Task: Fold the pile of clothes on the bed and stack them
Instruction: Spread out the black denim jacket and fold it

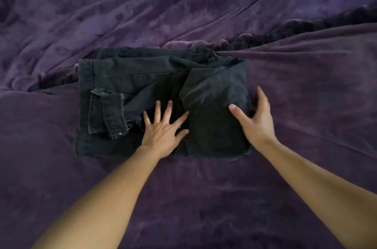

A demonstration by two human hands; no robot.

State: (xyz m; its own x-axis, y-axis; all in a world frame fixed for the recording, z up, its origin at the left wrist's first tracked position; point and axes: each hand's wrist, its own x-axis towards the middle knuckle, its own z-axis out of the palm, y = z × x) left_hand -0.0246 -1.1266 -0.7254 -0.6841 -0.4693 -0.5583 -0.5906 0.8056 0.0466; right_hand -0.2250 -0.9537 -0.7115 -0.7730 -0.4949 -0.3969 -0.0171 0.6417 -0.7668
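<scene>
1. A purple plush bed cover [204, 197] is spread under both hands.
2. The folded dark grey denim trousers [126, 77] lie beneath the hands. They are judged thick, fairly heavy and unslippery, and best lifted from under both side folds.
3. The left hand [163, 128] is pressed flat on them, fingers spread.
4. The right hand [255, 122] is laid against the right fold, fingers straight and thumb on top.

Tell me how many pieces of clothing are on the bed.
1. Dark jeans, partly folded, lie on the blanket under the left hand, with the right hand at their right edge. Others may be hidden beneath.
</scene>
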